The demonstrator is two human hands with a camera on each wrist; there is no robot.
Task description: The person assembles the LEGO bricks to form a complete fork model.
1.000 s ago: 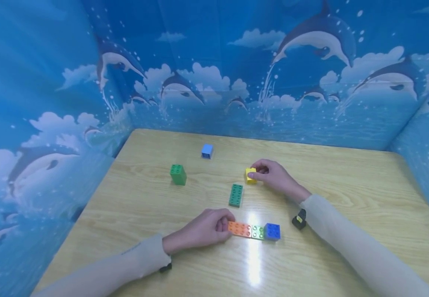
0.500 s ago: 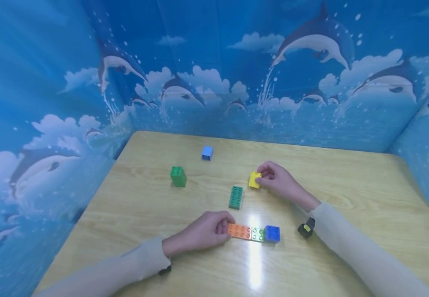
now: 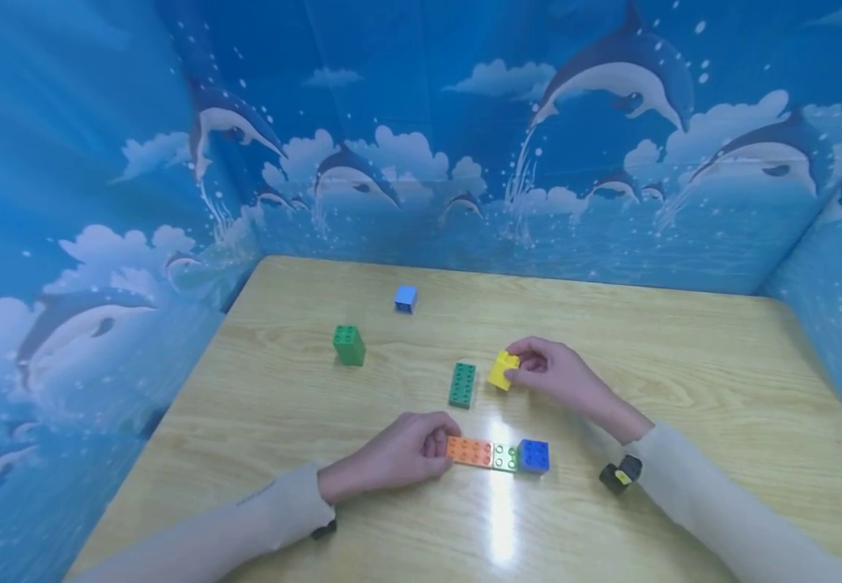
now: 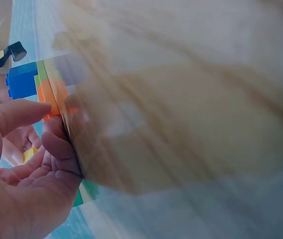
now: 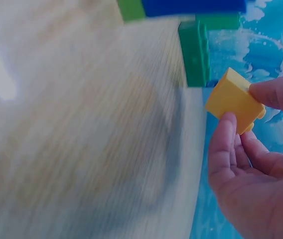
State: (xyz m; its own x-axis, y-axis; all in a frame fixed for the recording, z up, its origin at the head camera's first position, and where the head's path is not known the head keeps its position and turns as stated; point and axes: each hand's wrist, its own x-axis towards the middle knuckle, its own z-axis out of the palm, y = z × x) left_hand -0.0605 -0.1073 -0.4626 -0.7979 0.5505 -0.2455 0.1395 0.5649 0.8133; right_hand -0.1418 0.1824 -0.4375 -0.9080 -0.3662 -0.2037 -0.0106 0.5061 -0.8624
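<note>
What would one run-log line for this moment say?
left hand: grips orange brick; right hand: pinches tilted yellow brick; beyond orange brick: light-green brick, then dark-blue brick; yellow brick: apart from them

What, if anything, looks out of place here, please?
The small light-blue plastic brick at the back seems tipped sideways: its upper face is smooth, while the tall green plastic block stands studs up.

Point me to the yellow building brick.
In the head view, the yellow building brick is right of centre, in the grip of the right hand, just right of the flat green brick.
</note>
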